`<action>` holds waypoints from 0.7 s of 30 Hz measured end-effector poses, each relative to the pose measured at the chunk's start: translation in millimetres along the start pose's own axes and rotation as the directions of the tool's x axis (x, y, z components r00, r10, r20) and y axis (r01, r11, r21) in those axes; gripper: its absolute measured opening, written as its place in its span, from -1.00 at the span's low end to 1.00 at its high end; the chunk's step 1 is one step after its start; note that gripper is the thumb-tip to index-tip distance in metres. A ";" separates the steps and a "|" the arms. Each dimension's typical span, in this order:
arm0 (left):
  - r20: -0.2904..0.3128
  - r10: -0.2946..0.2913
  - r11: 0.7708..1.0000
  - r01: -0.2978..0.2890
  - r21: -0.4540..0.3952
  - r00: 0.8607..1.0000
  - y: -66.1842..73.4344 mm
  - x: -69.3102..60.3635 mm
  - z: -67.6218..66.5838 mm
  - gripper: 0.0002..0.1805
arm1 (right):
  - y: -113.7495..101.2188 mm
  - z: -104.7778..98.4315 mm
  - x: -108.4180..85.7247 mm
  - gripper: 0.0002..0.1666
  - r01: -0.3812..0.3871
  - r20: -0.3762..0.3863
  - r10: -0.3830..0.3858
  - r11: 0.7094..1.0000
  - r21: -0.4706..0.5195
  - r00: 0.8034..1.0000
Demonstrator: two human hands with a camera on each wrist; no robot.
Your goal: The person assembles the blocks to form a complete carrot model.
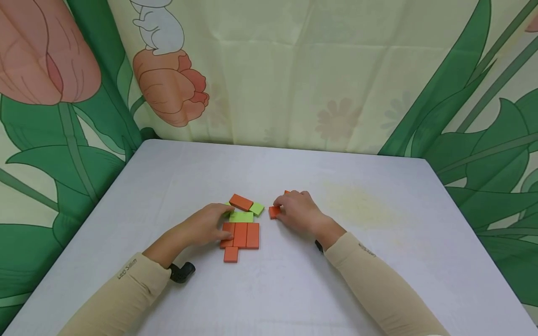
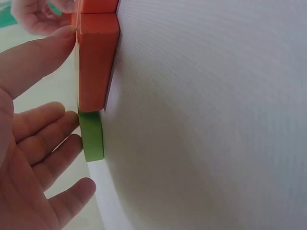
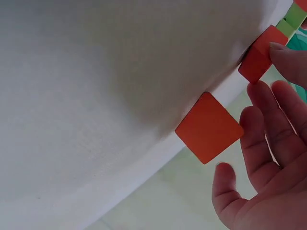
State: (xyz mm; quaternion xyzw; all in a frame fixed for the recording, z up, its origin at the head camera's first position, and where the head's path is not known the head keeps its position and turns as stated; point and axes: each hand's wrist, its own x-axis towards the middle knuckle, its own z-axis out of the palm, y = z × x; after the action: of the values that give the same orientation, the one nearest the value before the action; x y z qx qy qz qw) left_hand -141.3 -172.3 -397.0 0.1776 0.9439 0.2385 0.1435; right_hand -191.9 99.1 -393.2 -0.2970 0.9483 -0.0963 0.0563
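My left hand (image 1: 203, 226) lies over the left side of a flat group of blocks, its thumb touching the leftmost of three upright orange-red blocks (image 1: 240, 234). In the left wrist view its other fingers extend near a green block (image 2: 92, 139). A small orange-red block (image 1: 230, 255) adjoins the row's near edge; a light green block (image 1: 241, 217) lies along its far edge. Beyond are a slanted orange-red block (image 1: 241, 202) and a small green block (image 1: 257, 208). To the right, my right hand (image 1: 300, 212) pinches an orange-red block (image 3: 259, 57) between thumb and fingers.
Another orange block (image 3: 208, 129) stands near the right hand's fingers, mostly hidden in the head view. The blocks are on a white-covered table (image 1: 378, 270). A printed curtain (image 1: 269, 84) hangs behind the table's far edge.
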 end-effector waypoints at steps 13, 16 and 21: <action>0.006 -0.026 0.999 0.026 0.019 1.000 1.2 3.1 0.7 -0.18 | -10.0 -1.9 -26.1 -0.86 0.068 0.041 -0.071 0.995 0.073 0.997; 0.006 -0.025 1.000 0.025 0.018 1.000 0.7 3.8 1.5 -0.18 | -11.9 -2.8 -35.7 -0.86 0.089 0.059 -0.096 0.990 0.106 0.994; 0.004 -0.026 0.999 0.026 0.023 1.000 0.7 3.3 1.7 -0.19 | -19.4 1.6 -52.0 -0.83 0.151 0.051 -0.157 0.982 0.113 0.986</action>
State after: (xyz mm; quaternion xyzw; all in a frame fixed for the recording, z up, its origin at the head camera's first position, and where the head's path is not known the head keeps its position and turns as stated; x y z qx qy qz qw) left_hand -143.5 -169.7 -398.7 0.1676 0.9485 0.2253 0.1465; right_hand -138.4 113.1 -387.9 -0.3686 0.9138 -0.1431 0.0932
